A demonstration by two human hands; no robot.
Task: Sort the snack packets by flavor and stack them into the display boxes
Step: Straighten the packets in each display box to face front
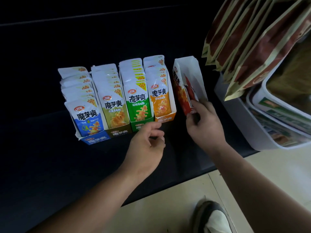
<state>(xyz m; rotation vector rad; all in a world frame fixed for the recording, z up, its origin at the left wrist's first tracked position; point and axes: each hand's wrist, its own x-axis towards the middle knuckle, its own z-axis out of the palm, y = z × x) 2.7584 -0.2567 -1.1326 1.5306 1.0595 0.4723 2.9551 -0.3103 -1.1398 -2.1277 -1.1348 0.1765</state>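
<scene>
Gripping a red snack packet in the right hand, inside the red display box. Hovering the left hand, loosely curled and empty, by the green display box.

Left hand loosely curled, empty; right hand in pinching grip.

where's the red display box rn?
In the head view the red cardboard display box sits right of centre on the dark shelf, just right of the orange display box, with the right hand at its front end.
</scene>
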